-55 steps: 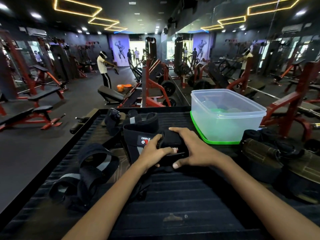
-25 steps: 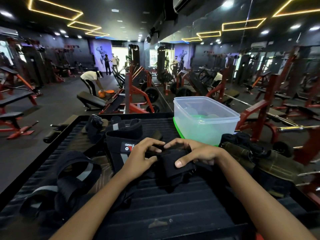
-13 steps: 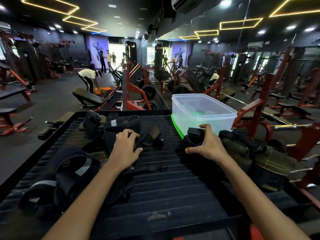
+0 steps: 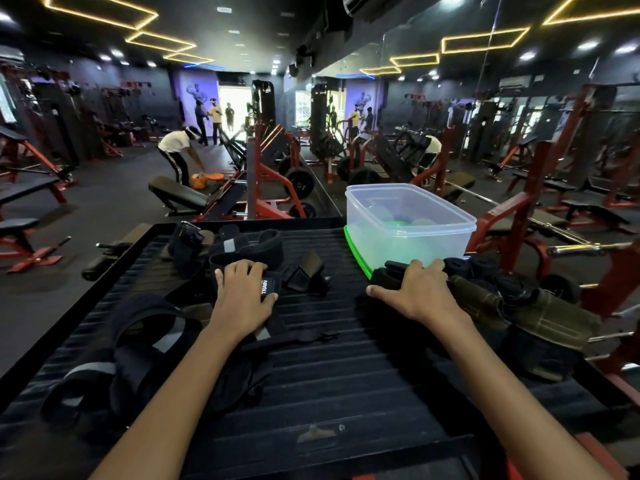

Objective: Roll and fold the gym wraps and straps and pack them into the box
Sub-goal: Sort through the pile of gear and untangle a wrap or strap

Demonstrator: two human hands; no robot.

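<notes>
A clear plastic box stands on its green lid at the back right of the ribbed black platform. My right hand rests on a folded black wrap set down just in front of the box. My left hand presses on a black wrap with a "TRAIN" label. A small folded black strap lies between my hands.
Loose black straps with grey stripes lie at the left. More black wraps sit at the back. Rolled wraps and an olive belt pile at the right. Gym machines and people stand beyond.
My hands had been folding one wrap together. They have parted: the right carried the folded wrap over in front of the box, and the left came down on the labelled wrap.
</notes>
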